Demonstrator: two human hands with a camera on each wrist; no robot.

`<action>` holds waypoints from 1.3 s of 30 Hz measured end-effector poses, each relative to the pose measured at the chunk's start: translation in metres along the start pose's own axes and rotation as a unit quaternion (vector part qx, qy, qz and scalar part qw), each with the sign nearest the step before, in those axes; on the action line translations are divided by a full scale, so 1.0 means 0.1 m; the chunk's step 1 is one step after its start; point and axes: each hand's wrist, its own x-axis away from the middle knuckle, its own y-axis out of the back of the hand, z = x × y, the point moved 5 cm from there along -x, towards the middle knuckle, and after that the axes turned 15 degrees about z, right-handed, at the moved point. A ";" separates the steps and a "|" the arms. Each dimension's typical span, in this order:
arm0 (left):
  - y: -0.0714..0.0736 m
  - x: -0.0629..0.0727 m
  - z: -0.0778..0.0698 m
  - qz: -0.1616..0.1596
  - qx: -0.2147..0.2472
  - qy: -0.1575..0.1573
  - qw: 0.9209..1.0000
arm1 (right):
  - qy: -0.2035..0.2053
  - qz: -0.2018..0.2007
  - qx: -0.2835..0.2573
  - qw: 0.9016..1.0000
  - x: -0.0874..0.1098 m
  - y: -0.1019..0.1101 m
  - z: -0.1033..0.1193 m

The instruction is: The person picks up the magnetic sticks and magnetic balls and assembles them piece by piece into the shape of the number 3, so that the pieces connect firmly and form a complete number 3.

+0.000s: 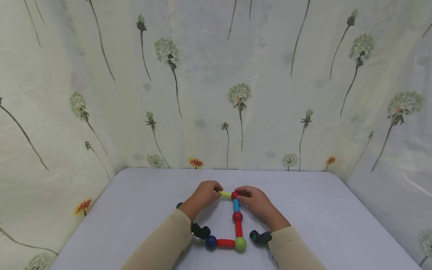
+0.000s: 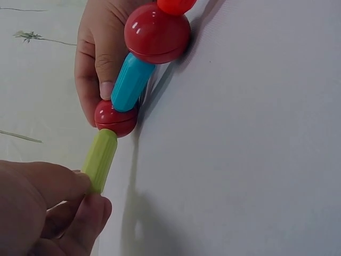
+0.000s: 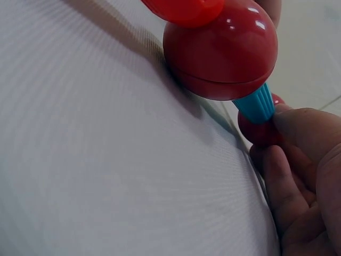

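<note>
My left hand [image 1: 206, 192] pinches a yellow-green rod [image 2: 101, 157] between thumb and fingers. The rod's other end meets a far red ball [image 2: 113, 120], which my right hand [image 1: 255, 199] grips with thumb and fingertips. From that ball a light blue rod [image 1: 236, 205] runs to a second red ball [image 3: 221, 50]. A red rod [image 1: 238, 228] links this ball to a green ball [image 1: 240, 244] nearer me. Another red rod [image 1: 225, 243] lies between the green ball and a dark blue ball [image 1: 210, 243].
A second dark blue ball [image 1: 179, 205] shows partly behind my left wrist. All of it is on a white table [image 1: 290, 187]. A flower-printed cloth [image 1: 209, 93] stands behind and beside the table. Each wrist wears a small black camera [image 1: 260, 237].
</note>
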 end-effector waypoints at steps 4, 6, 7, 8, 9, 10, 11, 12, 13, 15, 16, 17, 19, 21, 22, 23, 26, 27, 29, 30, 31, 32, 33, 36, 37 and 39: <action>0.00 0.02 0.02 0.000 0.007 0.002 1.000 | 0.002 0.001 0.003 1.000 0.00 -0.01 0.01; 0.01 0.03 0.04 0.002 0.006 0.003 1.000 | 0.006 0.003 0.002 1.000 0.00 -0.01 0.01; 0.01 0.03 0.05 0.003 0.006 0.003 1.000 | 0.009 0.003 0.004 1.000 0.00 -0.01 0.02; 0.02 0.03 0.06 0.004 0.005 0.003 1.000 | 0.010 0.003 0.005 1.000 0.00 -0.01 0.02; 0.02 0.03 0.07 0.005 0.004 0.002 1.000 | 0.011 0.003 0.005 1.000 0.00 -0.01 0.02; 0.03 0.03 0.08 0.005 0.004 0.001 1.000 | 0.009 0.003 0.003 1.000 0.00 0.00 0.03; 0.05 0.03 0.10 0.004 0.004 0.001 1.000 | 0.010 0.003 0.005 1.000 0.00 0.00 0.03; 0.06 0.03 0.11 0.003 0.007 0.000 1.000 | 0.011 0.003 0.005 1.000 -0.01 0.01 0.04; 0.08 0.04 0.13 0.002 0.009 -0.001 1.000 | 0.011 0.002 0.007 1.000 -0.01 0.01 0.04; 0.11 0.05 0.18 -0.002 0.013 -0.005 1.000 | 0.011 0.003 0.003 1.000 -0.01 0.01 0.04; 0.13 0.07 0.20 -0.002 0.017 -0.006 1.000 | 0.011 0.004 0.003 1.000 -0.01 0.01 0.05; 0.15 0.08 0.22 -0.002 0.018 -0.008 1.000 | 0.012 0.005 0.002 1.000 -0.01 0.00 0.05; 0.20 0.13 0.25 -0.005 0.013 -0.016 1.000 | 0.009 0.008 -0.003 1.000 -0.01 -0.01 0.04; 0.24 0.19 0.27 -0.008 0.009 -0.022 1.000 | 0.006 0.010 -0.003 1.000 -0.02 -0.02 0.03; 0.26 0.22 0.28 -0.010 0.009 -0.025 1.000 | 0.004 0.010 -0.002 1.000 -0.02 -0.03 0.03; 0.27 0.26 0.28 -0.013 0.006 -0.029 0.999 | 0.003 0.009 0.000 1.000 -0.02 -0.03 0.02; 0.32 0.40 0.27 -0.019 0.016 -0.031 0.999 | 0.002 0.004 0.008 1.000 -0.03 -0.04 0.00; 0.34 0.44 0.27 -0.022 0.017 -0.033 0.999 | 0.002 0.002 0.010 1.000 -0.03 -0.04 -0.01; 0.37 0.52 0.28 -0.027 0.020 -0.033 0.999 | 0.001 0.002 0.011 1.000 -0.03 -0.04 -0.02; 0.39 0.56 0.29 -0.029 0.021 -0.032 0.999 | 0.002 0.002 0.011 1.000 -0.03 -0.04 -0.02; 0.41 0.60 0.30 -0.032 0.019 -0.033 0.999 | 0.003 0.001 0.011 1.000 -0.03 -0.04 -0.02; 0.43 0.64 0.31 -0.035 0.017 -0.036 0.999 | 0.001 0.002 0.007 1.000 -0.03 -0.03 -0.02; 0.45 0.67 0.32 -0.040 0.016 -0.037 0.998 | 0.001 0.001 0.008 1.000 -0.03 -0.03 -0.01; 0.53 0.77 0.37 -0.060 0.010 -0.036 0.997 | 0.003 0.000 0.011 1.000 -0.02 -0.01 0.00; 0.54 0.79 0.39 -0.066 0.008 -0.035 0.997 | 0.003 0.000 0.012 1.000 -0.02 -0.01 0.00; 0.56 0.83 0.44 -0.076 0.008 -0.030 0.997 | 0.001 -0.001 0.018 1.000 -0.01 -0.01 -0.01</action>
